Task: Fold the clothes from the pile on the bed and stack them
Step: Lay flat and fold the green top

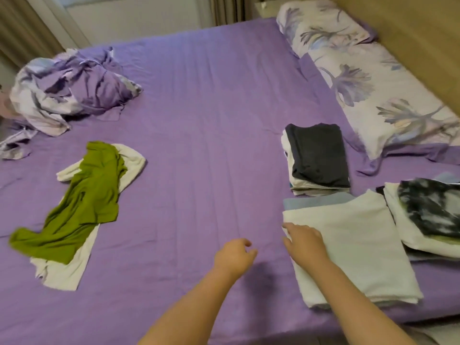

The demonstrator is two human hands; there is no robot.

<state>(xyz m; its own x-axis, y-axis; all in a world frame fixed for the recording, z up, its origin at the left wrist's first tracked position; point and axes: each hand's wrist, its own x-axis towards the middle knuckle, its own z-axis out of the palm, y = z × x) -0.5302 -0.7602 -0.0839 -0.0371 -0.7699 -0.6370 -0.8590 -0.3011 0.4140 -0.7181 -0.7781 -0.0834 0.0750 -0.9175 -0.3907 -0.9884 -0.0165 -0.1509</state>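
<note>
Right hand [305,241] rests flat, fingers straight, on the near left corner of a folded white cloth [353,247]; left hand [234,257] hovers over the purple bed sheet [199,120], fingers loosely curled, holding nothing. Unfolded pile at left: green garment [82,202] lying over a white garment [64,270]. Folded stacks at right: dark grey-topped stack [319,155], tie-dye-topped stack [433,215]. Crumpled floral duvet [64,90] far left, floral pillows [361,70] by the headboard
</note>
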